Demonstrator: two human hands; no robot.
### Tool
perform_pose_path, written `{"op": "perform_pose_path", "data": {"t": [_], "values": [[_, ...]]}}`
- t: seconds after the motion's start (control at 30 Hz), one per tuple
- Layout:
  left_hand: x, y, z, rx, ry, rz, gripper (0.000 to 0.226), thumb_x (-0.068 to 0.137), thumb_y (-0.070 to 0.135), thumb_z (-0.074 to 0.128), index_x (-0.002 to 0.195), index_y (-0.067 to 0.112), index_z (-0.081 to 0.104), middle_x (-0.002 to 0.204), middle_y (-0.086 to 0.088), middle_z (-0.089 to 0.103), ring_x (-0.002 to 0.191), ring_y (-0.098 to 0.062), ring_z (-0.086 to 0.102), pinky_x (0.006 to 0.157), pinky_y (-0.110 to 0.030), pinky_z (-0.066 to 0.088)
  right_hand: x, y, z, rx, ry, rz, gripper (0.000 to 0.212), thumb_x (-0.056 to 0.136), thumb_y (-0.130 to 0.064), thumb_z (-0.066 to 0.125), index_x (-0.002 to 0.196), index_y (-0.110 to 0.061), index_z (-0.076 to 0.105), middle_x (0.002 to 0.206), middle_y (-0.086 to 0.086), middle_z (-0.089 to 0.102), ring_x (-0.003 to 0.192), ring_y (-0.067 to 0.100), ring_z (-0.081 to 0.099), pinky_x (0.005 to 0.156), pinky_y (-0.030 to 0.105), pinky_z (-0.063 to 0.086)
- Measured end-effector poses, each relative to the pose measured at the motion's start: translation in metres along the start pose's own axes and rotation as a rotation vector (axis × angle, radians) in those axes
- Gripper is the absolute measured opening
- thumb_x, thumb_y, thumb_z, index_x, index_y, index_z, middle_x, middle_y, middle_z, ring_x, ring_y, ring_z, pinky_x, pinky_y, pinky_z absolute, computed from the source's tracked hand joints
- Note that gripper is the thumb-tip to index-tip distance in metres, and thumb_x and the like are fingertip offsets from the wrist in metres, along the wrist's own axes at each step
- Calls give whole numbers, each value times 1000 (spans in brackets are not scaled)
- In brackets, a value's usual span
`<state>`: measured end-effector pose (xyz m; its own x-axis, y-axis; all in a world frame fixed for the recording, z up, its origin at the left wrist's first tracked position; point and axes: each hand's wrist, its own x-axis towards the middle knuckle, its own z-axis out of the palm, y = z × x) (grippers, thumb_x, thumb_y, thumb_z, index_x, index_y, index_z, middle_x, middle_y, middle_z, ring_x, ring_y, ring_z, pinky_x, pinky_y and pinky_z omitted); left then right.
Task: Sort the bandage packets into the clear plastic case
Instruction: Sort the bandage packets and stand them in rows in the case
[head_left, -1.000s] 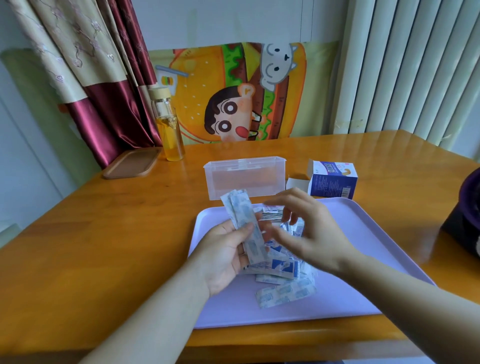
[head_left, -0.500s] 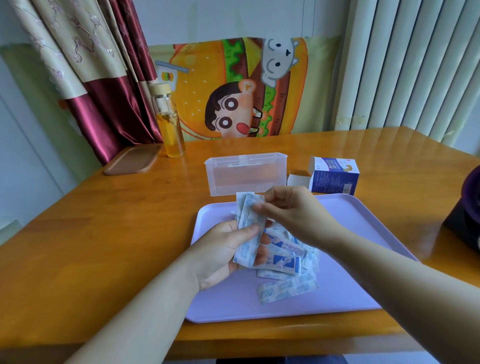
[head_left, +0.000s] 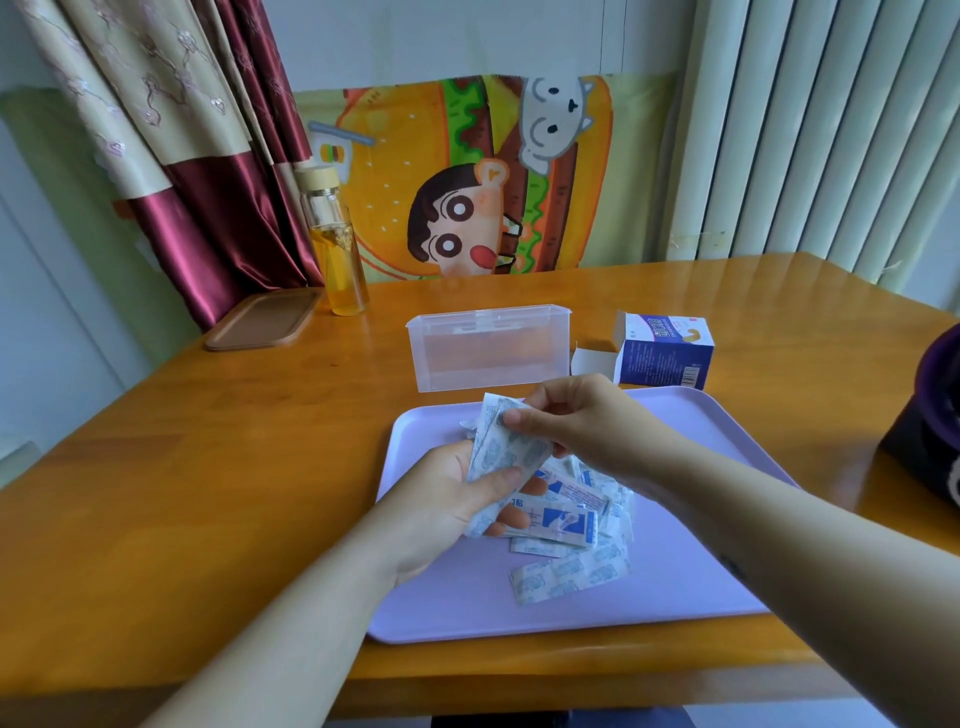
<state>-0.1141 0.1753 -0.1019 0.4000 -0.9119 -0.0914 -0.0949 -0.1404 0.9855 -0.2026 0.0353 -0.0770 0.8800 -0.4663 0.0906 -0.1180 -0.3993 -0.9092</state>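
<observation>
My left hand (head_left: 452, 499) grips a small stack of white-and-blue bandage packets (head_left: 501, 447) over the lilac tray (head_left: 675, 582). My right hand (head_left: 587, 431) pinches the top of the same stack with thumb and fingers. Several more packets (head_left: 566, 540) lie loose in a heap on the tray under and beside my hands. The clear plastic case (head_left: 488, 345) stands open and looks empty on the table just beyond the tray.
A blue-and-white bandage box (head_left: 662, 351) with its flap open lies right of the case. A glass bottle of yellow liquid (head_left: 335, 244) and a brown lid (head_left: 265, 319) sit at the back left. A dark purple object (head_left: 930, 415) is at the right edge.
My right hand has come up from the heap to the top of the stack in my left hand and now pinches it. The stack stands more upright.
</observation>
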Motion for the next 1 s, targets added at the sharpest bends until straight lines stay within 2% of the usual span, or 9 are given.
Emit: {"op": "perform_pose_path", "data": {"t": [0.13, 0.27, 0.33, 0.43, 0.6, 0.67, 0.77, 0.83, 1.0], "values": [[-2, -4, -5, 79, 40, 40, 18, 95, 22, 50, 111, 21, 59, 94, 8, 72, 67, -5, 65, 58, -19, 49, 1, 0, -1, 112, -57, 53, 15, 83, -14, 69, 68, -16, 67, 64, -3, 64, 60, 10, 48, 59, 24, 40], [-2, -6, -8, 150, 78, 78, 19, 97, 22, 47, 112, 19, 58, 97, 6, 71, 64, -5, 63, 56, -21, 47, 3, -1, 1, 189, -71, 84, 15, 85, -6, 65, 74, -15, 69, 77, 5, 67, 72, 17, 52, 69, 28, 43], [-2, -7, -11, 185, 100, 84, 18, 98, 23, 47, 111, 20, 58, 99, 6, 71, 65, -5, 63, 57, -22, 48, 4, -3, 3, 209, -72, 103, 12, 85, -10, 65, 75, -15, 67, 77, 4, 64, 73, 15, 51, 67, 26, 42], [-3, -8, -14, 253, 101, 101, 17, 98, 24, 45, 110, 21, 58, 96, 9, 70, 66, -5, 63, 58, -22, 49, 8, -7, 5, 216, -29, 122, 21, 82, -25, 69, 63, -19, 64, 69, 0, 61, 67, 11, 48, 63, 24, 40], [-7, -8, -21, 250, 141, 142, 16, 99, 18, 45, 102, 26, 58, 83, 14, 69, 56, -2, 55, 53, -16, 44, 20, -10, 13, 263, -34, 169, 24, 85, -22, 67, 63, -16, 62, 71, 4, 60, 66, 12, 47, 62, 23, 41], [-10, -10, -26, 232, 169, 134, 17, 99, 17, 44, 101, 29, 57, 83, 13, 69, 55, -2, 53, 53, -16, 45, 23, -13, 18, 190, -7, 132, 23, 85, -23, 67, 64, -14, 63, 66, 2, 60, 62, 11, 48, 58, 21, 40], [-12, -14, -32, 214, 212, 113, 19, 99, 15, 44, 103, 30, 55, 86, 10, 69, 54, -1, 53, 53, -17, 45, 28, -17, 25, -178, 79, -33, 23, 84, -27, 69, 70, -10, 67, 66, 2, 66, 58, 13, 55, 45, 15, 40], [-14, -14, -36, 196, 238, 107, 20, 100, 14, 42, 104, 28, 55, 85, 8, 68, 52, -1, 52, 52, -16, 44, 34, -18, 30, -288, 110, -98, 23, 84, -30, 69, 71, -10, 67, 66, 0, 65, 59, 14, 58, 43, 15, 40], [-19, -14, -51, 153, 358, 114, 22, 100, 16, 40, 106, 32, 55, 81, 9, 70, 52, 0, 53, 52, -15, 45, 49, -7, 29, 38, 137, 21, 21, 88, -24, 64, 69, -15, 64, 63, 1, 61, 55, 7, 51, 55, 18, 41]]}}
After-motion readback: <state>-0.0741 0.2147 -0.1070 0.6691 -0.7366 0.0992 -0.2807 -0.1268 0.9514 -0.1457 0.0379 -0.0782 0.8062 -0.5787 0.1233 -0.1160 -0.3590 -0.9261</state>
